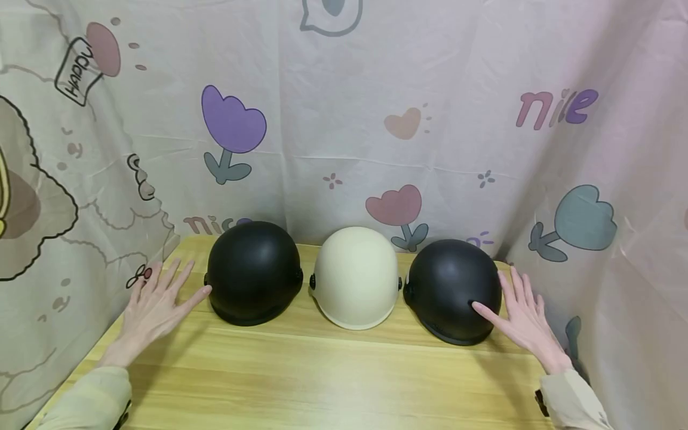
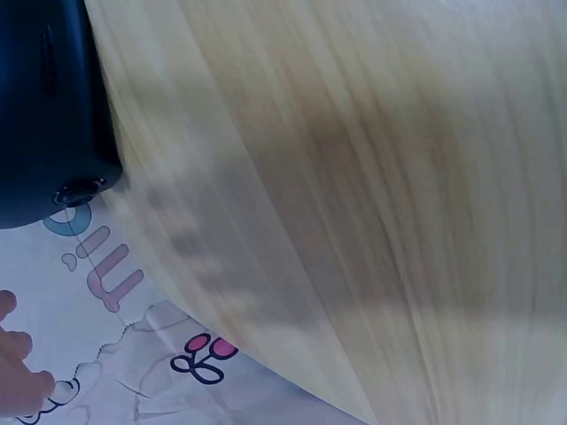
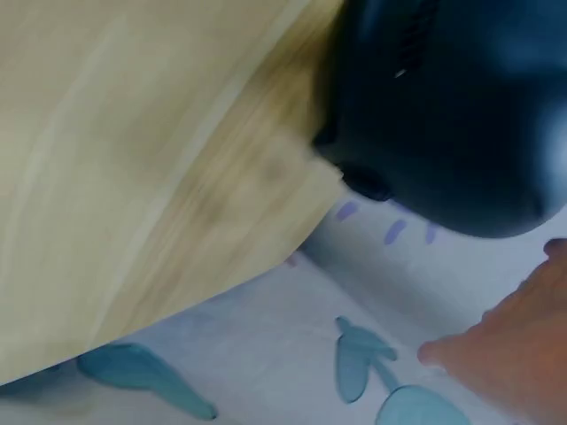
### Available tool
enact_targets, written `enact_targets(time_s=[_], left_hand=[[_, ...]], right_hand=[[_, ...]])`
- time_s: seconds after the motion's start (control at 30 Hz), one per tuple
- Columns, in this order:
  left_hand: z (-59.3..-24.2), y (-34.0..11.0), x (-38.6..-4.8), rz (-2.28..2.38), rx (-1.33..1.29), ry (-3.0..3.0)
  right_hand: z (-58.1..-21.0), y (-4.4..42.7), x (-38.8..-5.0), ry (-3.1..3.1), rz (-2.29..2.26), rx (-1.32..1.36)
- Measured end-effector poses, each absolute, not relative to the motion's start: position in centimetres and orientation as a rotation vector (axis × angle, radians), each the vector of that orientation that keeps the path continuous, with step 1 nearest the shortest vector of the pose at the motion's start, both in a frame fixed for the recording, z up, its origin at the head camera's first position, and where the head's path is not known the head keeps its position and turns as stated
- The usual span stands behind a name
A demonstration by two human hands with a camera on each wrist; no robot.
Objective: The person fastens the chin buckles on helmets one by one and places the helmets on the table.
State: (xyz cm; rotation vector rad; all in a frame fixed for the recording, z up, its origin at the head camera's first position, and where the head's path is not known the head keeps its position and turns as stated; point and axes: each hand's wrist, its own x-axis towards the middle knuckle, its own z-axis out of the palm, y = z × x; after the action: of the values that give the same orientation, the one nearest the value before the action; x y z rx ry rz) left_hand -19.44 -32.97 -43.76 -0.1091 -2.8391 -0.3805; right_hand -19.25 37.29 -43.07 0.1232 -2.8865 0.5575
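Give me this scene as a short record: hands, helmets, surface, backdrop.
left hand: left hand, fingers spread, beside the left black helmet; contact unclear
right hand: right hand, beside the right black helmet, thumb in front of it in the head view; contact unclear
helmets: three in a row, with the cream helmet between the two black ones
surface: wood-grain table
backdrop: pale cloth printed with flowers, hearts and words
held: nothing in either hand

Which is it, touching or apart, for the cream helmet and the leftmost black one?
Apart: the head view shows a narrow strip of wooden table between the cream helmet and the leftmost black helmet.
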Motion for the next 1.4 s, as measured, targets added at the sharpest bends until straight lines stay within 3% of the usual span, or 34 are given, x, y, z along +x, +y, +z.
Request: enact_targets(time_s=[0.7, 1.4], left_hand=[[-43.6, -31.6, -19.5, -0.618, -0.069, -2.871], [-42.8, -31.2, -19.6, -0.807, -0.062, -2.814]], right_hand=[[-40.5, 27.1, -21.3, -2.700, 0.759, 0.283], [-39.6, 17.5, -23.2, -2.675, 1.286, 0.471]])
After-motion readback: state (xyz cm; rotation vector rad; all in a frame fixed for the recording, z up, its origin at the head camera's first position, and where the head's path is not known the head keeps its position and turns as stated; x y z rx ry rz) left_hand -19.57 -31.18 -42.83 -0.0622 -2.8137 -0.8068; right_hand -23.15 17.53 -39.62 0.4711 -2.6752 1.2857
